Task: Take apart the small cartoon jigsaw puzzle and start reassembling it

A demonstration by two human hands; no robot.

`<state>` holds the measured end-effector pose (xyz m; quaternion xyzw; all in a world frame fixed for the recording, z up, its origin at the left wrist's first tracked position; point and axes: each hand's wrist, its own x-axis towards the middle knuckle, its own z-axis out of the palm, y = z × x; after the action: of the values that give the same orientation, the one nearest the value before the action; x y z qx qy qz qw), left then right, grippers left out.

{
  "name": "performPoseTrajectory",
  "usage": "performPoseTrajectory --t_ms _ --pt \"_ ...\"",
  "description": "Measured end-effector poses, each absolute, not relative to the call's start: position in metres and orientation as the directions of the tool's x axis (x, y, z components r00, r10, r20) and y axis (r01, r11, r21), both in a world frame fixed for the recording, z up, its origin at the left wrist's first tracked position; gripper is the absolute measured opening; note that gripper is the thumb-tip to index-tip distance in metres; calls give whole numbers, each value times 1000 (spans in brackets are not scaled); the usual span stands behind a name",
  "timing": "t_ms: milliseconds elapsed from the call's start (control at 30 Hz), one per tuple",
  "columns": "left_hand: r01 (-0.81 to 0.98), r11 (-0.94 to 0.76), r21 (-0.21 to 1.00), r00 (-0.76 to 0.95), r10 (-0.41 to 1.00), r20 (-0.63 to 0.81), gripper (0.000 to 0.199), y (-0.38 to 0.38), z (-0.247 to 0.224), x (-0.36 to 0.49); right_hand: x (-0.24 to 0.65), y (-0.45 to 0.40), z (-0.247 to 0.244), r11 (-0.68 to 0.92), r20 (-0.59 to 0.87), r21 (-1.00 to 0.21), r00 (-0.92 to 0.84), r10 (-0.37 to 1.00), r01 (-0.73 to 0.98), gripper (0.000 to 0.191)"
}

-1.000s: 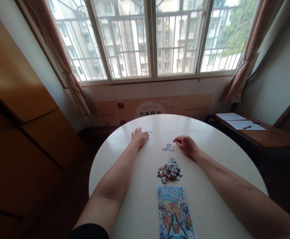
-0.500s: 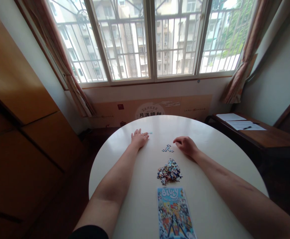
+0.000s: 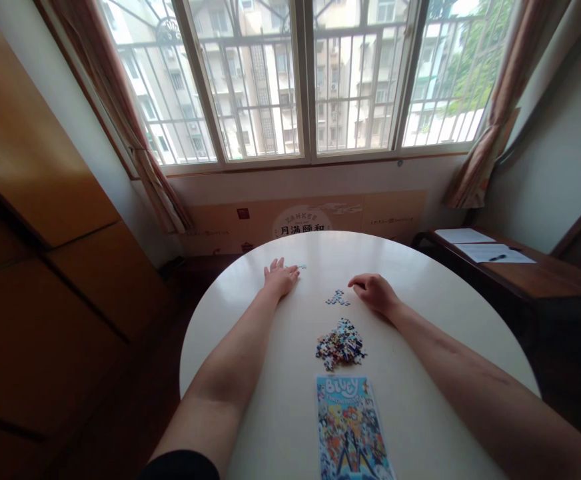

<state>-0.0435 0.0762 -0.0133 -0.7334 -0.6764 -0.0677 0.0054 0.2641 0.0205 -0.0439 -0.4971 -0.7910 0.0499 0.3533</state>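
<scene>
My left hand lies on the far part of the white round table, fingers spread. Its fingertips touch or cover the end of a few light-blue jigsaw pieces; what lies under the hand is hidden. My right hand rests on its side with the fingers curled in and the index finger pointing left, and nothing shows in it. Just left of it is a small group of pale blue jigsaw pieces. Nearer to me sits a heaped pile of mixed jigsaw pieces.
A colourful picture sheet marked "Bluey" lies at the near side of the table, below the pile. On the right, a brown wooden side table holds papers and pens. A barred window and curtains are beyond.
</scene>
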Motion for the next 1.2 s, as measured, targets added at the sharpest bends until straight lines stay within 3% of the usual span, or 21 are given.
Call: performPoseTrajectory --t_ms 500,833,1200 --pt "993 -53 107 37 988 149 51 76 -14 -46 264 19 -42 499 503 -432 -259 825 751 28" --pt "978 162 130 -181 972 148 51 81 -14 -65 263 19 -43 498 504 -431 -257 824 752 29" --pt "985 118 129 -139 975 174 44 78 -17 -59 263 20 -44 503 507 -431 -260 822 749 28"
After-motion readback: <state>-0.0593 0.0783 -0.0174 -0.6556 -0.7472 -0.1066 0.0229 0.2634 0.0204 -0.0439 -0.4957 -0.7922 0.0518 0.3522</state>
